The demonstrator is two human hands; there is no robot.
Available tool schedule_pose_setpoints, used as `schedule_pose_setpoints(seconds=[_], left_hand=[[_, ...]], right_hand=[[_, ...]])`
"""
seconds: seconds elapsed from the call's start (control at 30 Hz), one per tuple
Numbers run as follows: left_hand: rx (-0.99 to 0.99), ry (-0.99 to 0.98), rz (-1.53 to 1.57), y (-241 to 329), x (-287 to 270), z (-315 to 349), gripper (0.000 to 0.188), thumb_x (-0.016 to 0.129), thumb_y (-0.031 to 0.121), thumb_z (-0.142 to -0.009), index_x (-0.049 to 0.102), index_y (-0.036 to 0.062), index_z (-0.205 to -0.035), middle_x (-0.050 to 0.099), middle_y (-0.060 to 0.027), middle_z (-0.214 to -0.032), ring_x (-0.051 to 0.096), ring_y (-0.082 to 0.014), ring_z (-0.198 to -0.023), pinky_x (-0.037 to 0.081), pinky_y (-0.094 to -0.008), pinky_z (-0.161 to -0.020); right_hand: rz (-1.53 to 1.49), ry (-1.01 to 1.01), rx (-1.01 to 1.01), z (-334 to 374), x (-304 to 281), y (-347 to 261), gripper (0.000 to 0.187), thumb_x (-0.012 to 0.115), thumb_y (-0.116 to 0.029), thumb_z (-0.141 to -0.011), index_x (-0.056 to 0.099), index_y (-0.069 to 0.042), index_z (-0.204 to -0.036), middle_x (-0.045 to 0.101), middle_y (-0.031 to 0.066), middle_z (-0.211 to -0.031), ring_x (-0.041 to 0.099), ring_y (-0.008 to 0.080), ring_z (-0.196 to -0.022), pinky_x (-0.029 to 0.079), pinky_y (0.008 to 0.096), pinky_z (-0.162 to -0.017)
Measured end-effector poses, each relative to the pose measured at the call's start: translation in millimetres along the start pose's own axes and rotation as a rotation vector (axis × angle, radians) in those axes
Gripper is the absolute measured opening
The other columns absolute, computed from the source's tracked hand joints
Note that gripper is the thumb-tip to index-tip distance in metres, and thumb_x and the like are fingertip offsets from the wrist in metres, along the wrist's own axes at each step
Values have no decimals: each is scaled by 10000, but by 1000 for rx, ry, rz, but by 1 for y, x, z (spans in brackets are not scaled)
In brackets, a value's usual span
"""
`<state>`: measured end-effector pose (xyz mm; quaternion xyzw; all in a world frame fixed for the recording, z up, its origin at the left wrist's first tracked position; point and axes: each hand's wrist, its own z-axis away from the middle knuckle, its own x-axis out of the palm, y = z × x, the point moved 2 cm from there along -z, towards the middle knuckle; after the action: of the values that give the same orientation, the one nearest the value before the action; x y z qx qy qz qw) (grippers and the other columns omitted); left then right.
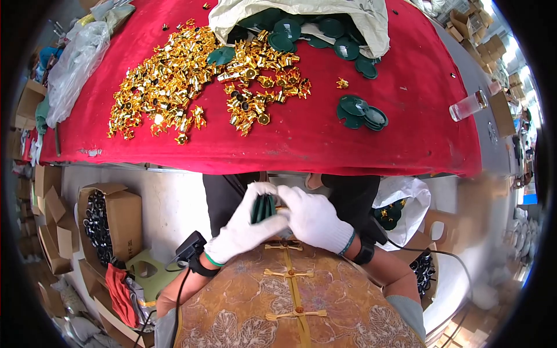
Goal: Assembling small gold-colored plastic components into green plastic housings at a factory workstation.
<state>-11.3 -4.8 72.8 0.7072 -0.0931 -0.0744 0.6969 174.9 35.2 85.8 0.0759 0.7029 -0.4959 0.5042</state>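
Note:
My left hand, in a white knit glove, is wrapped round a small stack of dark green discs held on edge above my lap. Close against it, my right hand, also gloved, has its fingers curled in at the stack's right side. A bit of gold shows between the two hands, but what the right fingers grip is hidden. Beyond them, a heap of shiny gold claw-shaped pieces spreads over the red-covered table. A few loose green discs lie to its right.
At the table's far side a white sack spills green discs. A glass jar lies near the right edge. Below, a cardboard box of black parts stands left; a white bag holding green-and-gold pieces sits right. A cable trails at right.

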Motion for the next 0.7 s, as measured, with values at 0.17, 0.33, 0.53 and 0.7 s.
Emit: schedule_pose_setpoints(seconds=[0.17,0.33,0.53,0.7], left_hand=[[-543,20,897,1,-3,4,329,663,244,-1095,548,110,-1373,652,-54,-1141,686,-164,-1027,561,-343,-732],[-420,-27,439,12,-3,2,391,684,200,-1023,518,57,-1347,558,-79,-1276,566,-160,-1173,502,-336,-985],[363,-169,-446,31,-3,-12,610,922,129,-797,560,44,-1280,578,-162,-1198,582,-330,-1111,462,-425,-1021],[-156,-77,270,15,-6,-4,630,859,41,-849,496,71,-1362,508,-60,-1310,485,-165,-1239,411,-348,-1100]], right_hand=[[123,135,-307,11,3,-5,382,745,-266,-945,618,-48,-1232,615,138,-953,698,333,-775,563,453,-670],[-238,-7,2,12,-1,-12,336,734,-241,-945,629,-12,-1168,620,160,-954,684,290,-718,577,432,-662],[-646,-118,127,5,-12,-1,265,622,-251,-1047,612,-1,-1134,646,135,-872,699,243,-648,580,401,-622],[-141,60,-83,2,-15,-4,375,711,-262,-982,614,-16,-1248,639,140,-964,703,330,-800,559,443,-695]])
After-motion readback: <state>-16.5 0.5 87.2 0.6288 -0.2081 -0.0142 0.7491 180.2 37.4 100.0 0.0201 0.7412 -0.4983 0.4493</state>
